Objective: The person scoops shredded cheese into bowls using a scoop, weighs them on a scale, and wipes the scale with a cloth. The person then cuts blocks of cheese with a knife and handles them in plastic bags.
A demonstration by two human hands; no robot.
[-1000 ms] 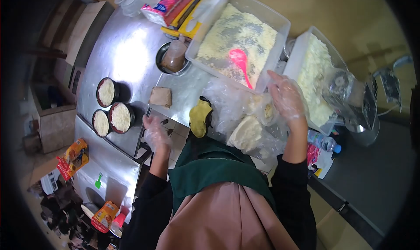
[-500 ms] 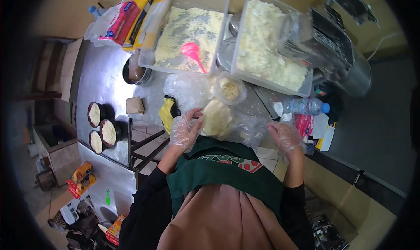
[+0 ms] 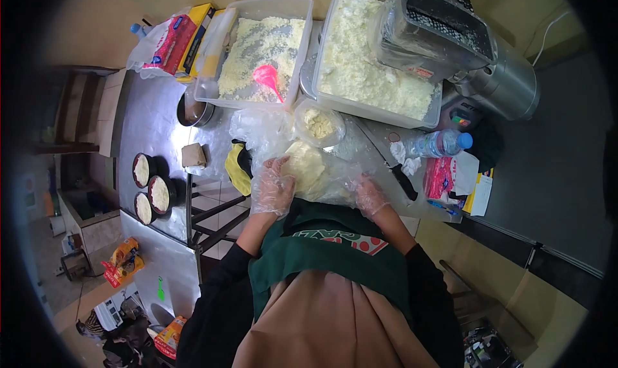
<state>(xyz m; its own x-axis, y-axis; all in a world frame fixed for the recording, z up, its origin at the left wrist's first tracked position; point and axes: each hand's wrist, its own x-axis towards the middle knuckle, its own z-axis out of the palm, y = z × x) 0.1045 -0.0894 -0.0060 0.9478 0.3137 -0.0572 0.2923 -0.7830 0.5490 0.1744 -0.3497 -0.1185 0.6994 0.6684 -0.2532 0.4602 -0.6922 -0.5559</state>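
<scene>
A pale, flattened round of what looks like dough (image 3: 304, 165) lies on clear plastic sheeting (image 3: 335, 186) at the table's front edge. My left hand (image 3: 273, 186), in a clear disposable glove, rests against its left side with the fingers loosely apart. On the other side, my gloved right hand (image 3: 369, 195) has its fingers closed on the edge of the plastic sheet. Just behind the round stands a small clear tub (image 3: 319, 124) with pale crumbly stuff in it.
Behind are a bin of grated white shreds (image 3: 376, 72) under a grating machine (image 3: 438, 30), and a bin with crumbs and a pink scoop (image 3: 266, 77). A black-handled knife (image 3: 402, 181) and water bottle (image 3: 444, 142) lie right. Three filled round pans (image 3: 159, 194) stand left.
My right hand has moved left and down to the plastic beside the round. My left hand stays at the round's left side. The knife handle now shows, and the view has shifted slightly.
</scene>
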